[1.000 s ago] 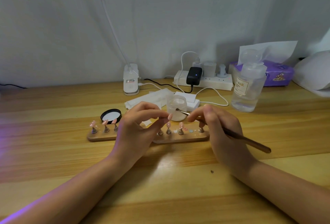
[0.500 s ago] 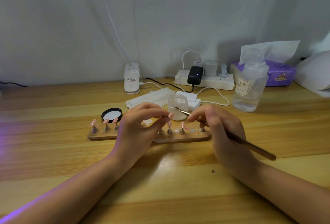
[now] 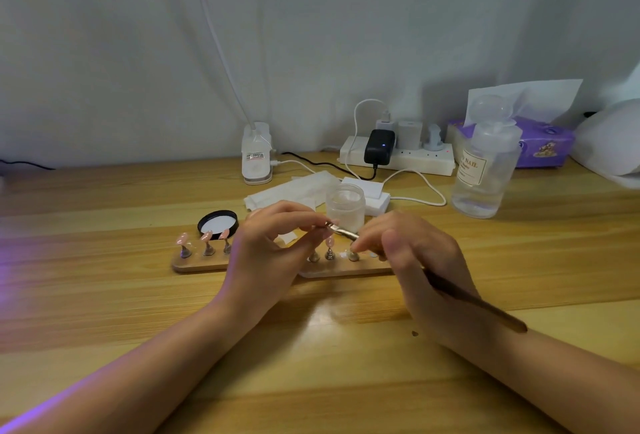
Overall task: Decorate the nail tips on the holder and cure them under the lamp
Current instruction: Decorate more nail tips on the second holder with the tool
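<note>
A long wooden holder (image 3: 201,265) lies across the table with several pink nail tips on small metal stands, such as one tip (image 3: 182,239) at its left end and another (image 3: 329,242) near the middle. My left hand (image 3: 273,253) hovers over the holder's middle, thumb and fingers pinched on a small nail tip. My right hand (image 3: 412,260) grips a thin brush (image 3: 474,302) like a pen. The brush's metal end (image 3: 341,230) touches the pinched tip. Behind them stands an open frosted jar (image 3: 345,207), with its black lid (image 3: 218,224) lying to the left.
A clear pump bottle (image 3: 485,174) stands at the right, with a purple tissue pack (image 3: 540,146) behind it. A white power strip (image 3: 398,156) with chargers and cables runs along the back wall. A white clip lamp base (image 3: 257,156) and folded wipes (image 3: 294,189) sit mid-table. Violet light glows at the left edge.
The brush tip has moved left from the jar to the nail tip in my left fingers. My left hand stays over the holder.
</note>
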`<state>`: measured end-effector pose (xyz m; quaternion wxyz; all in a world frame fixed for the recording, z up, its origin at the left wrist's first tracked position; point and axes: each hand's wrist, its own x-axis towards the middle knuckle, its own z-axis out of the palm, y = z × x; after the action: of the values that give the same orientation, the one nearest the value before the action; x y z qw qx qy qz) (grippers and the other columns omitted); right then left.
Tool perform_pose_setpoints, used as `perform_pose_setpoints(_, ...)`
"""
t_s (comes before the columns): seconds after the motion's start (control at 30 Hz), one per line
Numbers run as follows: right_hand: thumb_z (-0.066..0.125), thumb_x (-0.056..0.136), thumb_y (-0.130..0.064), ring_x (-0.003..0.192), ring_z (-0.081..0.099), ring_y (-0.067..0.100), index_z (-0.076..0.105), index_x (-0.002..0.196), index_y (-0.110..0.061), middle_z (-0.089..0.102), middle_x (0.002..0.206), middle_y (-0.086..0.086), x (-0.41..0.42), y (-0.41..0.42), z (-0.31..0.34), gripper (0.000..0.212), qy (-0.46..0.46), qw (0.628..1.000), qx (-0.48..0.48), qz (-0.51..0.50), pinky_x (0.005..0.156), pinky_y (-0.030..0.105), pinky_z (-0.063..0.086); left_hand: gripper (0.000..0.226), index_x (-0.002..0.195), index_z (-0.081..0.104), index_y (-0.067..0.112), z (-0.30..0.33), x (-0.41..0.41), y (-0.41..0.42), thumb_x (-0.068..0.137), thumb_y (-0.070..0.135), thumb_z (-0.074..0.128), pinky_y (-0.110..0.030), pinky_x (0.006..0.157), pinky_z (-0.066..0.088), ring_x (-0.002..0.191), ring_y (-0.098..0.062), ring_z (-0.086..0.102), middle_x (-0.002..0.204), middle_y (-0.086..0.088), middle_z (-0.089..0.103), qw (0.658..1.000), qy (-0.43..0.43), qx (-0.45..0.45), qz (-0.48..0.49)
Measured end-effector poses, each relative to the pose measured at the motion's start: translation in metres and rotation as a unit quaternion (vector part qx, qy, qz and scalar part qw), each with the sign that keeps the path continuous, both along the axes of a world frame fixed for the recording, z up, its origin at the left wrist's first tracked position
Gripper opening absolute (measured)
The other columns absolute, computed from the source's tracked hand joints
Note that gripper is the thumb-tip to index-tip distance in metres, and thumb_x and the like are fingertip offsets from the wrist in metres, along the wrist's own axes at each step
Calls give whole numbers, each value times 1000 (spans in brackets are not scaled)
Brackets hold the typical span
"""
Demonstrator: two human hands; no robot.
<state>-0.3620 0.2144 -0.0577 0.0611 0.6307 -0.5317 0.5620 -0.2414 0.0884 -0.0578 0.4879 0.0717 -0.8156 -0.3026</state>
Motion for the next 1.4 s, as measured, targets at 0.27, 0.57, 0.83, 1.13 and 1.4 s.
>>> perform_pose_setpoints(0.27,29,92,-32,79,57,-4,59,80,-28,63,82,-14,-4,0,0,33,-92,995,24,-41,67,7,39,25,97,67,18,0,1,2,72,14,68,-54,70,48,75,-19,63,81,-1,69,1000,-5,9,6)
perform_pose_setpoints(0.57,30,91,-33,77,56,-1,59,77,-24,61,75,-14,-4,0,2,33,-85,995,26,-35,67,10,40,25,99,67,17,-2,1,2,73,17,67,-58,74,46,77,-11,65,82,5,70,1000,-3,8,18)
perform_pose_setpoints(0.83,36,91,-30,79,56,-2,62,83,-22,61,77,-14,0,-1,3,28,-35,998,27,-38,69,10,40,19,97,66,18,-1,-1,2,79,15,63,-31,76,51,84,-4,61,88,9,64,1000,-7,-5,-4)
perform_pose_setpoints(1.13,33,92,-31,78,59,-1,65,81,-21,63,78,-16,-1,0,0,35,-55,998,36,-15,70,15,42,21,100,65,23,-3,-1,1,80,17,64,-46,75,49,82,0,60,82,19,65,1000,-16,-4,5)
perform_pose_setpoints(1.4,31,91,-31,77,59,1,64,80,-21,64,77,-13,-2,0,0,36,-104,994,18,-12,67,12,42,20,100,66,26,-4,-1,1,81,21,62,-54,74,46,82,-8,60,86,12,66,1000,-29,4,10)
